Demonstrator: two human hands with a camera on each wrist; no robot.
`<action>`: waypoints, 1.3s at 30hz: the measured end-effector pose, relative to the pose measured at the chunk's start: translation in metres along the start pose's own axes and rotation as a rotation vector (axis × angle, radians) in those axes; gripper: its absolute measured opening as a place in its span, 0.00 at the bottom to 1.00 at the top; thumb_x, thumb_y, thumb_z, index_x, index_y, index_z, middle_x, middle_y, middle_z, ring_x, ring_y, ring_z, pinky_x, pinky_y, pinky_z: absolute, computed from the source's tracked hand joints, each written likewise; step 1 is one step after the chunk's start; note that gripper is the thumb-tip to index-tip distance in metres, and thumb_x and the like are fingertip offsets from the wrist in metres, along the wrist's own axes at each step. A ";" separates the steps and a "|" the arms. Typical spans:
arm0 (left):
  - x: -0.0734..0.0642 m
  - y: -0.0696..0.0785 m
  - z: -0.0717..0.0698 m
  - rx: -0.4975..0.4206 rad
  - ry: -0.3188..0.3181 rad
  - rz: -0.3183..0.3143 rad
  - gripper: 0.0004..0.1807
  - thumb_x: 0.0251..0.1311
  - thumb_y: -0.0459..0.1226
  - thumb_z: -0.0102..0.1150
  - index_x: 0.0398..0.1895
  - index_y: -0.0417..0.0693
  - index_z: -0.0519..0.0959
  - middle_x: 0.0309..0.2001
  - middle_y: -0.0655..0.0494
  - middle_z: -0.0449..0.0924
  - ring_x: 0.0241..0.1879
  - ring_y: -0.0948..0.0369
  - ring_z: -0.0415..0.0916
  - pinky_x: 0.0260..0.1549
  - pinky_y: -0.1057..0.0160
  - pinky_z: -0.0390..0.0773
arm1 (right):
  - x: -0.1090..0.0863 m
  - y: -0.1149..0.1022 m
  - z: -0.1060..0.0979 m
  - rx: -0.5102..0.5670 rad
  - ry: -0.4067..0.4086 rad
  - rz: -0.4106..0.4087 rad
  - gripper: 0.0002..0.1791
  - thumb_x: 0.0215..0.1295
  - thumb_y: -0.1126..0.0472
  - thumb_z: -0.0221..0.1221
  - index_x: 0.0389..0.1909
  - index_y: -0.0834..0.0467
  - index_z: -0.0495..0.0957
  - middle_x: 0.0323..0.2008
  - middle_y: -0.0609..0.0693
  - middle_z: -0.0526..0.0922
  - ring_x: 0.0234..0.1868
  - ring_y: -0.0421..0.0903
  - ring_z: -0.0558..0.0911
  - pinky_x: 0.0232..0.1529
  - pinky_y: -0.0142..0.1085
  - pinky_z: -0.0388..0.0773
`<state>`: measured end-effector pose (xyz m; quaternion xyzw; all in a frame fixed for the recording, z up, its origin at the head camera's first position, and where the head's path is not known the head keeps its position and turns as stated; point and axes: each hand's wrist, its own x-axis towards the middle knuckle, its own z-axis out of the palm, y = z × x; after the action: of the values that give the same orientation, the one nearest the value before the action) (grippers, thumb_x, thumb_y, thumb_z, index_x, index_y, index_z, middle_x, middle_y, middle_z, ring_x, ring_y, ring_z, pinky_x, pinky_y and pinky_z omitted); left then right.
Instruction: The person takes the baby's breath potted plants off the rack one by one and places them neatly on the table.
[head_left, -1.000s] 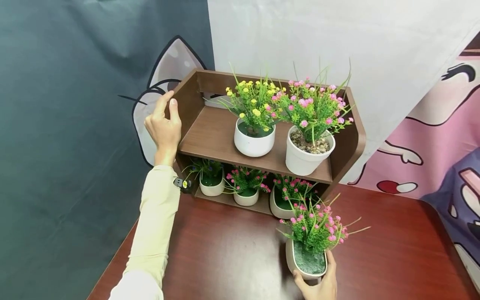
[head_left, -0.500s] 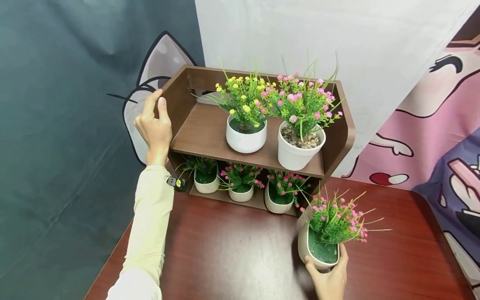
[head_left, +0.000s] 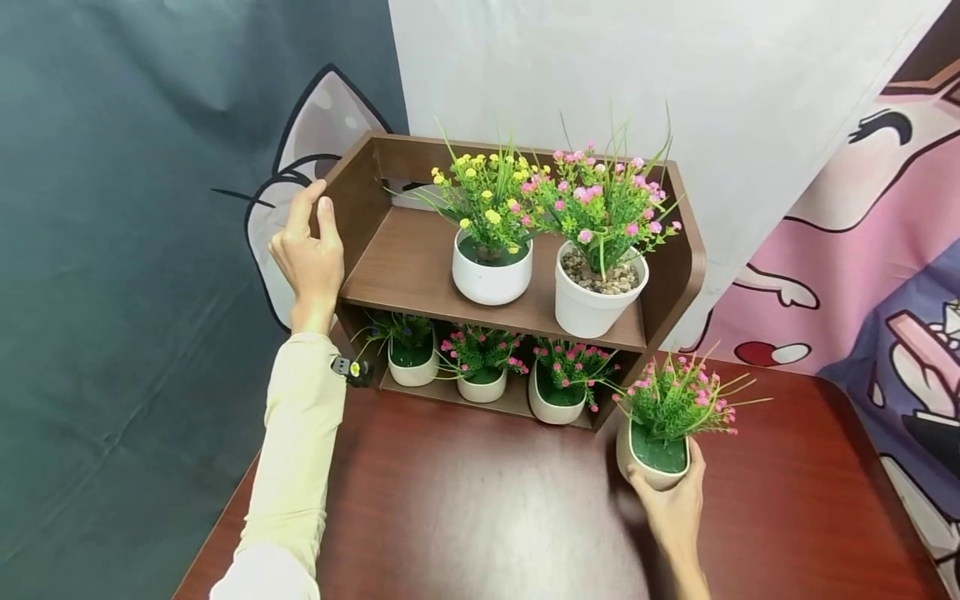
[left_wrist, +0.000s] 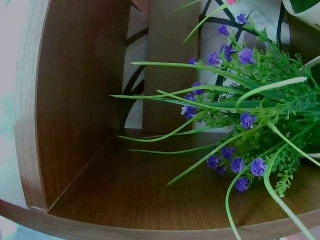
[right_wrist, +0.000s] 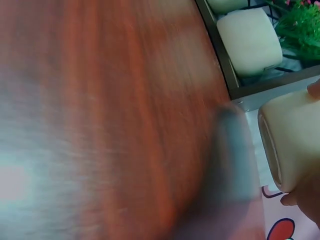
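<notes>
My right hand (head_left: 671, 492) grips an oblong cream pot (head_left: 654, 457) of artificial pink flowers, fingers at one side and thumb at the other. This potted plant hangs over the table just right of the shelf; in the right wrist view the pot (right_wrist: 295, 142) shows its base beside the rack's corner. At the upper left, my left hand (head_left: 309, 258) is beside the left side panel of the brown two-tier shelf (head_left: 420, 250), thumb and index finger extended near its edge. In the left wrist view, purple flowers (left_wrist: 245, 120) spread over the lower tier.
On the top tier stand a white pot with yellow flowers (head_left: 491, 275) and a taller white pot with pink flowers (head_left: 596, 300). Three cream potted plants line the lower tier, one a round pink-flowered pot (head_left: 482, 385). Printed cloth (head_left: 832, 283) hangs behind the reddish-brown table (head_left: 465, 500).
My right hand has carried the potted plant rightward and away from me, from in front of the shelf to beside its right end. The left hand keeps its place by the shelf.
</notes>
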<state>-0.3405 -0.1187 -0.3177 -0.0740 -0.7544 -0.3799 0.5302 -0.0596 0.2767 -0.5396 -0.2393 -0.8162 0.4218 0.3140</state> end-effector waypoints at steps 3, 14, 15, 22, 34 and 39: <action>0.001 0.001 -0.002 -0.002 0.003 0.000 0.13 0.57 0.45 0.46 0.42 0.58 0.78 0.41 0.70 0.77 0.09 0.58 0.55 0.19 0.59 0.61 | 0.010 0.002 0.009 0.024 -0.026 0.005 0.51 0.30 0.67 0.69 0.61 0.52 0.54 0.53 0.52 0.66 0.47 0.46 0.67 0.46 0.29 0.58; -0.003 0.001 -0.001 0.004 -0.016 -0.001 0.14 0.58 0.46 0.46 0.43 0.57 0.78 0.42 0.69 0.77 0.10 0.55 0.58 0.19 0.59 0.62 | 0.038 0.009 0.039 0.088 -0.131 0.043 0.49 0.37 0.66 0.66 0.61 0.58 0.49 0.52 0.55 0.63 0.44 0.45 0.67 0.41 0.30 0.59; -0.003 0.001 -0.001 0.002 -0.011 0.001 0.14 0.58 0.46 0.46 0.43 0.57 0.78 0.42 0.69 0.76 0.10 0.55 0.58 0.19 0.59 0.62 | 0.040 0.009 0.041 0.100 -0.144 0.044 0.49 0.39 0.65 0.66 0.62 0.59 0.48 0.52 0.55 0.62 0.45 0.46 0.66 0.42 0.29 0.58; -0.001 0.001 0.001 -0.005 -0.007 0.004 0.14 0.58 0.46 0.46 0.43 0.57 0.78 0.42 0.72 0.76 0.11 0.55 0.61 0.20 0.59 0.63 | 0.055 0.013 0.048 0.144 -0.246 0.035 0.51 0.41 0.67 0.64 0.63 0.58 0.42 0.55 0.58 0.58 0.50 0.48 0.63 0.48 0.29 0.56; 0.000 0.002 0.000 -0.013 0.000 0.002 0.14 0.58 0.45 0.46 0.43 0.57 0.78 0.42 0.71 0.76 0.10 0.58 0.55 0.19 0.60 0.61 | 0.061 0.027 0.040 0.052 -0.365 -0.067 0.55 0.42 0.61 0.66 0.64 0.52 0.37 0.56 0.62 0.56 0.52 0.51 0.62 0.52 0.37 0.53; -0.001 0.002 0.000 -0.018 -0.006 0.000 0.13 0.57 0.45 0.47 0.42 0.57 0.78 0.42 0.71 0.76 0.10 0.57 0.57 0.19 0.60 0.61 | 0.063 0.030 0.033 -0.074 -0.396 -0.175 0.59 0.46 0.55 0.63 0.63 0.59 0.26 0.63 0.64 0.33 0.63 0.52 0.39 0.59 0.37 0.40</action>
<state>-0.3392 -0.1165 -0.3179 -0.0801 -0.7524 -0.3867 0.5272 -0.1222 0.3160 -0.5598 -0.0912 -0.8945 0.4015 0.1741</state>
